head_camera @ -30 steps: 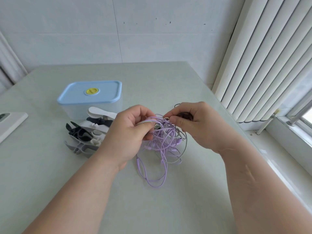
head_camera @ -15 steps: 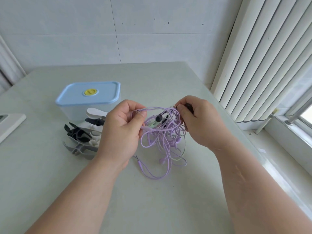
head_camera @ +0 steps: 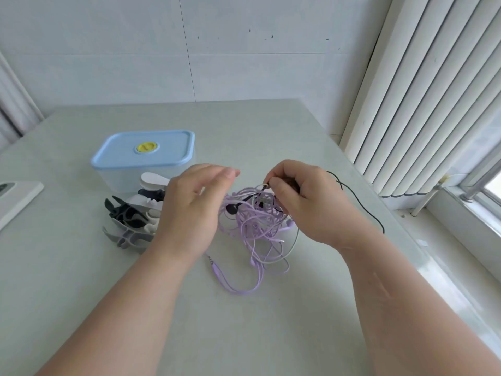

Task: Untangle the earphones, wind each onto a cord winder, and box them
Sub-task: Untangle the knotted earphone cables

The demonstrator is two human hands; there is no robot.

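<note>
Pinching tangled earphones (head_camera: 254,221) — lilac, grey, black cords, right hand (head_camera: 306,204)

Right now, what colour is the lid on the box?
The lid is light blue, in the head view.

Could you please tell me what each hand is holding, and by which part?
The right hand pinches the earphone tangle at its top, with the rest hanging down to the table; the left hand holds nothing.
</note>
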